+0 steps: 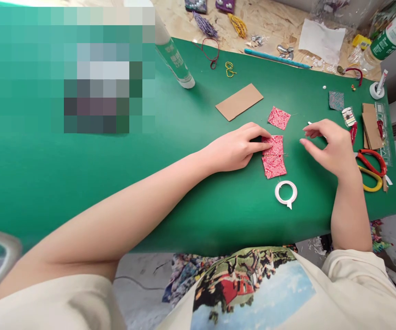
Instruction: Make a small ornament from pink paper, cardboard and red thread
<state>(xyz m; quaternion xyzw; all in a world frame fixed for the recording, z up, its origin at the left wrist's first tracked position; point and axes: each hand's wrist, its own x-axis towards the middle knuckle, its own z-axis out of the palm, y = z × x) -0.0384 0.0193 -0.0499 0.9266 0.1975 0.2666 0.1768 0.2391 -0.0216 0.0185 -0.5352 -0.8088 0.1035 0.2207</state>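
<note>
Two red patterned fabric squares (274, 166) lie almost edge to edge on the green table, loose threads at their edges. My left hand (241, 147) comes in from the left, thumb and forefinger pressing on the upper one and holding it down. A third red square (279, 118) lies just above, apart from them. Right of the squares my right hand (331, 144) hovers with curled fingers, a small white scrap (309, 123) showing at its fingertips. Thumb and forefinger have a narrow gap between them. A roll of white tape (276, 192) lies below the squares.
Scissors (376, 167) with red and yellow handles lie right of my right hand, by cardboard strips (371, 126). A cardboard rectangle (239, 101) and a green-and-white bottle (177, 62) lie beyond my left hand. A blue pencil (276, 59) lies at the back.
</note>
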